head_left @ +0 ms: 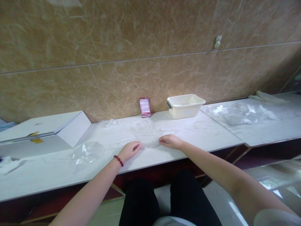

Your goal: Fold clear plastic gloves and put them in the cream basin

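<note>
A thin clear plastic sheet (147, 133) lies flat on the white bench (192, 131) in front of me. My left hand (129, 150), with a red bead bracelet at the wrist, pinches the sheet's near left edge. My right hand (170, 141) pinches its near right edge. Both hands rest on the bench top with fingers curled onto the film.
A cream plastic tub (185, 106) stands at the back by the marble wall, a small red-and-white box (145, 107) to its left. Crumpled clear plastic (86, 153) lies to my left, more clear plastic (244, 113) on the right. A white carton (47, 127) sits at far left.
</note>
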Motion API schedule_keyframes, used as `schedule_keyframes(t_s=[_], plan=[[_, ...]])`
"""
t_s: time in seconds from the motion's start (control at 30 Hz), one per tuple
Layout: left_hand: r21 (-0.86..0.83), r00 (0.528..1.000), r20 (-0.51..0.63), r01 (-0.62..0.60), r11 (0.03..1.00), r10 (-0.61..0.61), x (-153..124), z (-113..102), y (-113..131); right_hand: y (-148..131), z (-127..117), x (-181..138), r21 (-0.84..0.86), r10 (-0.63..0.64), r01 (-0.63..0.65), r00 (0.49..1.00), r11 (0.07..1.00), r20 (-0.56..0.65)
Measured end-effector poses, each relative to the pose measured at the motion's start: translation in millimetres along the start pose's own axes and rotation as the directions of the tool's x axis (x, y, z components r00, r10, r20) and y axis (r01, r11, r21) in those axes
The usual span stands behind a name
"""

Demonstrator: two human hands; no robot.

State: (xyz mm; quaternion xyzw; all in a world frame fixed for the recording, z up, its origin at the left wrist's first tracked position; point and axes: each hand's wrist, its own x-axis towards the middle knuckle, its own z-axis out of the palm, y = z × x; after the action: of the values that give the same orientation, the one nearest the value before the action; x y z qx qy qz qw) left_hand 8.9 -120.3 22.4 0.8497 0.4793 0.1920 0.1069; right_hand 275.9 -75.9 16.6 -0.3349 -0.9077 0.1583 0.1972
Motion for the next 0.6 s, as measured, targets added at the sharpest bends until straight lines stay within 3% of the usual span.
schedule_keyframes(t_s=[0.17, 0.3, 0.37, 0.47, 0.6], plan=[[0.119, 0.995, 0.045, -0.089, 0.989, 0.084, -2.4, -11.1, 1.9, -4.5, -5.3, -8.1, -0.012, -0.118, 0.117, 0.993, 0.993, -0.009], [0.183, 0.996, 0.029, -0.082, 0.980, 0.079, 2.7, -9.3, 24.4, -7.4, -10.9, -10.5, -0.066, -0.210, 0.207, 0.977, 0.976, -0.040], [0.190, 0.998, 0.027, -0.064, 0.980, 0.060, 8.6, -0.9, 44.3, -5.2, -10.9, -6.2, -0.130, -0.147, 0.133, 0.984, 0.982, -0.103], [0.212, 0.998, 0.055, -0.025, 0.977, 0.013, 17.9, 19.1, 73.3, 2.6, -7.6, 5.6, -0.234, 0.047, -0.104, 0.971, 0.967, -0.235], [0.267, 0.987, 0.086, 0.107, 0.958, -0.134, 23.2, 43.7, 91.4, 12.3, -4.7, 21.3, -0.322, 0.208, -0.271, 0.954, 0.907, -0.216]])
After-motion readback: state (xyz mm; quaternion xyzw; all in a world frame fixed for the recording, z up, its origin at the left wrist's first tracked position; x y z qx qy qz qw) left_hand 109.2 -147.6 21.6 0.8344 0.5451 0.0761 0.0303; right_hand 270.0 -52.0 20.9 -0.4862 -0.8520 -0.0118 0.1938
